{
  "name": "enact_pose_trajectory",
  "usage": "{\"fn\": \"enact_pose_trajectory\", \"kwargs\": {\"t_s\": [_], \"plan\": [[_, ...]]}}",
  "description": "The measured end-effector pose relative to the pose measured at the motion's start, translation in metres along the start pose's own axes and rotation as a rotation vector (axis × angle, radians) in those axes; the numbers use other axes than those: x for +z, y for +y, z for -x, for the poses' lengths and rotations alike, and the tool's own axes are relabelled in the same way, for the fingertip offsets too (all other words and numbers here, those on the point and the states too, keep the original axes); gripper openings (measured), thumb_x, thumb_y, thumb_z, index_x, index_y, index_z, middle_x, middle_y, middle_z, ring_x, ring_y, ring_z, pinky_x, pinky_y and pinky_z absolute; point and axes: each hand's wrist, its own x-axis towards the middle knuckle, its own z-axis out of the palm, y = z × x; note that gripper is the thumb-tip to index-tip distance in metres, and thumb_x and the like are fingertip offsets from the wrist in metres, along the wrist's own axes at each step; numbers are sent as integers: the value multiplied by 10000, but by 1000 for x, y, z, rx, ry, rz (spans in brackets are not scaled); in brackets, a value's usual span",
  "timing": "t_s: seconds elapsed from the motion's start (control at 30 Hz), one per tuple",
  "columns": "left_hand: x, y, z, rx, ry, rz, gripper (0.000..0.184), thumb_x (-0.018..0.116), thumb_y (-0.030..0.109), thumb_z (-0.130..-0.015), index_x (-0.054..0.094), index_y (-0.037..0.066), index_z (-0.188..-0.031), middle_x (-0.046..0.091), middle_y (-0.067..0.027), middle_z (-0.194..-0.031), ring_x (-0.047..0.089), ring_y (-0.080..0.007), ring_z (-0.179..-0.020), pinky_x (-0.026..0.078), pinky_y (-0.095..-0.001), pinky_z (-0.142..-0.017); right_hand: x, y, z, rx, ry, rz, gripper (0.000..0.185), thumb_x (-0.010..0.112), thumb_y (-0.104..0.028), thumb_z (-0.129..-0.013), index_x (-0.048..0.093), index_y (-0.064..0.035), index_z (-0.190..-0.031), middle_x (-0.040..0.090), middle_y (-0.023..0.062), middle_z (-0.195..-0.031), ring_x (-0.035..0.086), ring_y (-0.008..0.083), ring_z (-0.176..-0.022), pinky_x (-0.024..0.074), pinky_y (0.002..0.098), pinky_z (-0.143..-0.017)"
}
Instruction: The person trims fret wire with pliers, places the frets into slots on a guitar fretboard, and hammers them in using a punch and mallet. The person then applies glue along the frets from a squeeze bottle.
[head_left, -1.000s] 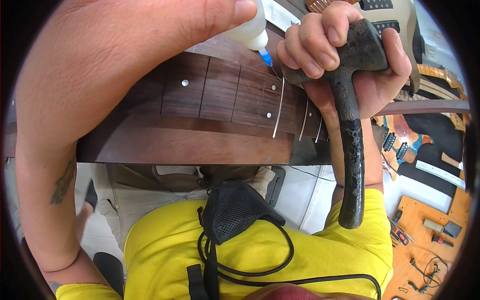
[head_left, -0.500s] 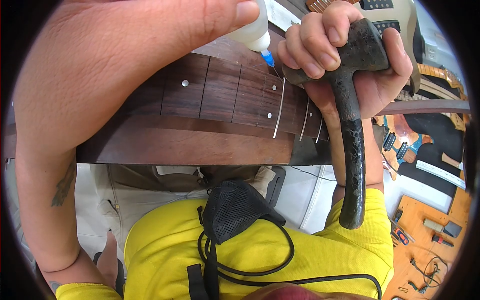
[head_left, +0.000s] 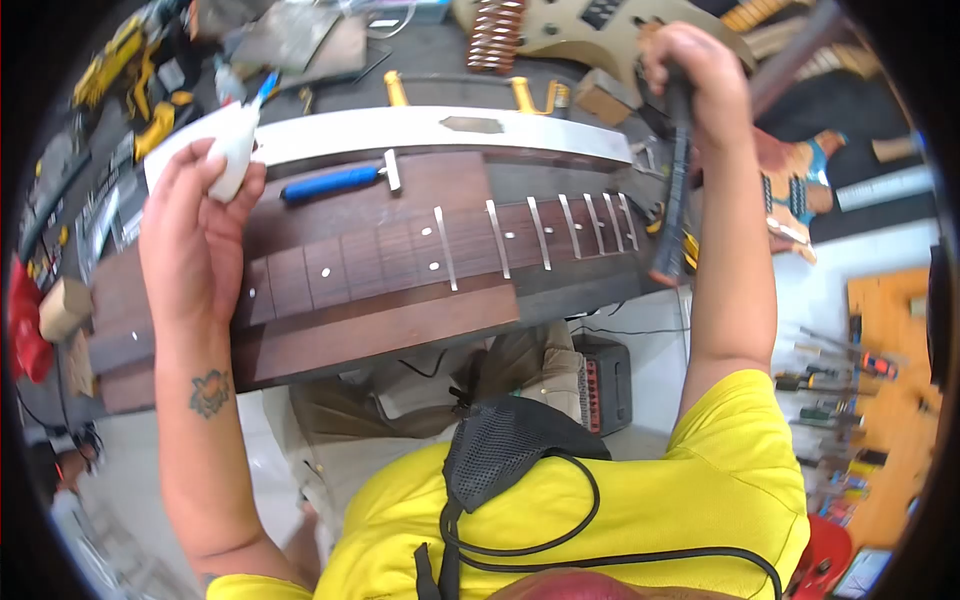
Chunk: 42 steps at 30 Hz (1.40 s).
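Observation:
My left hand (head_left: 196, 240) is closed around a white squeeze glue bottle (head_left: 234, 155), its blue tip pointing up and away. Both are above the left part of a dark wooden fretboard (head_left: 385, 258) with white dot inlays. Several metal frets (head_left: 504, 240) cross its right part; bare slots show farther left. On the far right, my right hand (head_left: 708, 85) grips a hammer, whose dark handle (head_left: 680, 190) hangs down towards me. The hammer's head is mostly hidden by the hand and blurred.
Behind the fretboard lie a blue-handled tool (head_left: 330, 183) with a metal crosspiece and a long white bar (head_left: 350, 135). A guitar body (head_left: 570, 30) is at the back. Yellow clamps (head_left: 110, 65) and a wooden block (head_left: 66, 310) are at left. Tools hang on an orange board (head_left: 885, 370).
My left hand has drawn the glue bottle off the fretboard to the left and turned its tip upward. My right hand has moved with the hammer towards the upper right. The view is wider.

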Motion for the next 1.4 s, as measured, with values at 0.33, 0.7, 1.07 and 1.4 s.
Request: {"fn": "enact_pose_trajectory", "kwargs": {"t_s": [0.33,0.7,1.07,1.4], "plan": [[-2,-3,-9,-39,-71,25,250,612,71,-971,564,-16,-1200,678,-164,-1123,693,-241,-936,581,-346,-847,-30,21,92,-9,-200,1076,384,740,-383,-823,711,-35,-984,660,202,-751,669,377,-766,524,466,-717],[0,1,-4,27,-42,74,271,576,60,-966,542,-22,-1223,666,-212,-1171,698,-272,-951,594,-371,-852,-77,59,130,513,221,897,423,725,-393,-931,715,12,-1055,746,206,-914,729,361,-903,564,441,-820],[61,35,45,131,-66,181,338,578,28,-1005,535,-28,-1336,657,-162,-1183,714,-270,-978,623,-393,-858,-35,6,161,224,541,511,376,678,-224,-990,535,17,-1241,683,139,-1050,688,229,-925,561,373,-813],[145,-32,131,-151,-340,394,393,664,206,-1007,559,37,-1346,692,-167,-1215,613,-155,-817,501,-309,-724,186,-54,139,-136,-46,-1421,457,690,-250,-1001,610,79,-1308,643,37,-965,556,96,-820,462,262,-750]]}}
